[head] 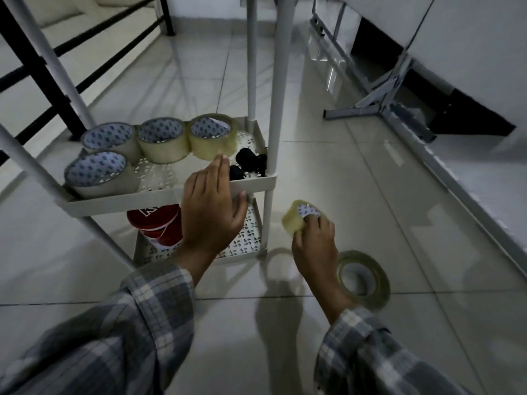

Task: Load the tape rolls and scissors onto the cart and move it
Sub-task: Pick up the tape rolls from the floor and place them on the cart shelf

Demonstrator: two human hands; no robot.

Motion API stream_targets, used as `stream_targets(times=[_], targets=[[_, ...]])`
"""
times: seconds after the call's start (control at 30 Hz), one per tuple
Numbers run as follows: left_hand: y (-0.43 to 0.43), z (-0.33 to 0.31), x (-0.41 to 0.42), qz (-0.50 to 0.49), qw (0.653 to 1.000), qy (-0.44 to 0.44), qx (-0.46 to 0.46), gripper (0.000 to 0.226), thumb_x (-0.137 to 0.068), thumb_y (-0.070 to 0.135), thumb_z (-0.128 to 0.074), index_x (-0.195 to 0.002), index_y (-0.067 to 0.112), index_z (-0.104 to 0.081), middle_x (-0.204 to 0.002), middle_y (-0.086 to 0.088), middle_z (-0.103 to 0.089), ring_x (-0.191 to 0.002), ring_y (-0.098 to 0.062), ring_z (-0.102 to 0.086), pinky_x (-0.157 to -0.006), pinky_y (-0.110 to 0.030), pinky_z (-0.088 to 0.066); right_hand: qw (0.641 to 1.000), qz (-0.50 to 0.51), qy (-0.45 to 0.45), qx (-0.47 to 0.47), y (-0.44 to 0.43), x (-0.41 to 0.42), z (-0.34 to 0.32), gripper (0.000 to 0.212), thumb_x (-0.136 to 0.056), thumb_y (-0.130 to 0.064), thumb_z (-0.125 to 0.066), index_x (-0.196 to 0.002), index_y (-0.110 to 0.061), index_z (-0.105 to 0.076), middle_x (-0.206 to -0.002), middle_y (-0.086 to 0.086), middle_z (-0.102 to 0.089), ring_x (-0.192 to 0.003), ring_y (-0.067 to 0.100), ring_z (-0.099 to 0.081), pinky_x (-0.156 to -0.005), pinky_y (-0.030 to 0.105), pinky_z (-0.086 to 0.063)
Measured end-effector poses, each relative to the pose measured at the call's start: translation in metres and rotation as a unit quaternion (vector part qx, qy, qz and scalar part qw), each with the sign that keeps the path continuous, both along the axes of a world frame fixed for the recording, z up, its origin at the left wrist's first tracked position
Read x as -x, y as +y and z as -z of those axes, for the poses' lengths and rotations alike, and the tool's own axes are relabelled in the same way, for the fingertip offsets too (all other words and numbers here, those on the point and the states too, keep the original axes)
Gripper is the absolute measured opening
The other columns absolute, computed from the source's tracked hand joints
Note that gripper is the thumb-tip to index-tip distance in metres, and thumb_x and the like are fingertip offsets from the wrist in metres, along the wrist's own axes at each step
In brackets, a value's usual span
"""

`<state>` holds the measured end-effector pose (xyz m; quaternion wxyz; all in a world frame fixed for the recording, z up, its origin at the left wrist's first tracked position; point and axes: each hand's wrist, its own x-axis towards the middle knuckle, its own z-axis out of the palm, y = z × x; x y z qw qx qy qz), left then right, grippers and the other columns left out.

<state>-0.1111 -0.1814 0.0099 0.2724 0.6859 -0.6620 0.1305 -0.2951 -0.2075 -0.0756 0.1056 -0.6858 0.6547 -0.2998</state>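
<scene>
While your left hand [212, 206] rests flat, fingers spread, on the cart [159, 196] shelf edge, your right hand [315, 243] pinches a tape roll [296, 216] just above the floor [370, 178]. 4 rolls [164, 139] w/ black scissors [248, 163] sit on that shelf; another roll [368, 280] lies on the floor by your right wrist.

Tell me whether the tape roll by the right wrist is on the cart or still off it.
Off. That tape roll lies flat on the floor tiles, apart from the cart.

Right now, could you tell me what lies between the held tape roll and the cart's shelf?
In the head view, only the cart's white corner post stands between the held roll and the shelf; otherwise bare floor tile.
</scene>
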Motion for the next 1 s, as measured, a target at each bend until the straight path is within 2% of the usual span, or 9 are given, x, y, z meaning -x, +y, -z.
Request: stream_targets(times=[0.13, 0.2, 0.27, 0.43, 0.53, 0.6, 0.73, 0.87, 1.0], targets=[[0.017, -0.013, 0.004, 0.114, 0.993, -0.010, -0.018, 0.070, -0.084, 0.029, -0.054, -0.144, 0.006, -0.024, -0.150, -0.016, -0.030, -0.140, -0.028, -0.024, -0.115, -0.045, -0.022, 0.999, 0.004, -0.007, 0.050, 0.028, 0.006, -0.033, 0.020, -0.078, -0.025, -0.042, -0.092, -0.017, -0.054, -0.089, -0.004, -0.049, -0.087, 0.019, -0.046, -0.076, 0.037, -0.035], [0.030, -0.014, 0.011, 0.237, 0.969, -0.035, -0.067, 0.070, -0.086, 0.025, -0.053, -0.146, 0.011, -0.019, -0.154, -0.010, -0.021, -0.144, -0.021, -0.014, -0.117, -0.039, -0.018, 0.994, -0.062, -0.057, 0.068, 0.038, 0.010, -0.050, 0.019, -0.075, -0.025, -0.038, -0.084, -0.016, -0.053, -0.083, -0.006, -0.043, -0.081, 0.017, -0.044, -0.074, 0.036, -0.035], [0.043, -0.011, 0.018, 0.298, 0.944, 0.013, -0.144, 0.064, -0.091, 0.029, -0.048, -0.146, 0.019, -0.019, -0.156, -0.002, -0.016, -0.144, -0.011, -0.006, -0.118, -0.033, -0.012, 0.982, -0.140, -0.098, 0.080, 0.045, 0.012, -0.064, 0.015, -0.074, -0.020, -0.038, -0.076, -0.011, -0.050, -0.078, -0.004, -0.042, -0.075, 0.015, -0.042, -0.068, 0.035, -0.039], [0.065, -0.030, 0.003, 0.271, 0.933, 0.156, -0.180, 0.044, -0.089, 0.034, -0.055, -0.130, 0.020, -0.044, -0.136, -0.001, -0.046, -0.125, -0.007, -0.036, -0.104, -0.024, -0.032, 0.952, -0.235, -0.171, 0.090, 0.047, -0.003, -0.101, 0.020, -0.074, -0.018, -0.036, -0.077, -0.008, -0.053, -0.080, -0.002, -0.046, -0.076, 0.008, -0.046, -0.062, 0.022, -0.040], [0.081, -0.051, -0.017, 0.248, 0.944, 0.159, -0.148, 0.039, -0.086, 0.031, -0.057, -0.122, 0.016, -0.050, -0.124, -0.003, -0.052, -0.113, -0.006, -0.040, -0.093, -0.018, -0.033, 0.917, -0.232, -0.321, 0.037, 0.037, -0.022, -0.122, 0.036, -0.082, -0.010, -0.033, -0.102, -0.012, -0.062, -0.104, -0.001, -0.062, -0.100, 0.007, -0.058, -0.083, 0.028, -0.051], [0.095, -0.063, -0.032, 0.224, 0.953, 0.165, -0.122, 0.037, -0.084, 0.032, -0.054, -0.118, 0.019, -0.051, -0.116, 0.002, -0.051, -0.110, -0.007, -0.042, -0.091, -0.022, -0.037, 0.908, -0.200, -0.365, 0.039, 0.031, -0.036, -0.130, 0.045, -0.084, -0.008, -0.031, -0.116, -0.015, -0.062, -0.116, -0.001, -0.064, -0.110, 0.007, -0.059, -0.093, 0.030, -0.050], [0.100, -0.085, -0.063, 0.154, 0.977, 0.136, -0.058, 0.031, -0.084, 0.026, -0.060, -0.112, 0.016, -0.052, -0.105, 0.004, -0.049, -0.100, -0.011, -0.046, -0.079, -0.025, -0.039, 0.955, -0.217, -0.196, 0.047, 0.031, -0.066, -0.126, 0.053, -0.083, 0.003, -0.040, -0.131, -0.016, -0.052, -0.135, 0.003, -0.055, -0.124, 0.006, -0.047, -0.108, 0.022, -0.037], [0.071, -0.097, -0.080, 0.098, 0.986, 0.125, -0.043, 0.035, -0.079, 0.022, -0.059, -0.111, 0.007, -0.055, -0.109, -0.012, -0.058, -0.104, -0.024, -0.049, -0.081, -0.024, -0.032, 0.961, -0.269, 0.067, 0.021, 0.027, -0.084, -0.106, 0.073, -0.080, 0.003, -0.047, -0.148, -0.012, -0.024, -0.158, 0.006, -0.018, -0.146, 0.019, -0.010, -0.119, 0.041, -0.018], [0.041, -0.091, -0.092, 0.058, 0.993, 0.073, -0.076, 0.033, -0.078, 0.012, -0.065, -0.109, 0.004, -0.057, -0.113, -0.017, -0.057, -0.109, -0.031, -0.047, -0.087, -0.031, -0.033, 0.963, -0.250, 0.100, 0.026, 0.028, -0.088, -0.101, 0.082, -0.077, 0.000, -0.052, -0.149, -0.015, -0.017, -0.160, 0.002, -0.010, -0.147, 0.017, 0.000, -0.118, 0.047, -0.017]])
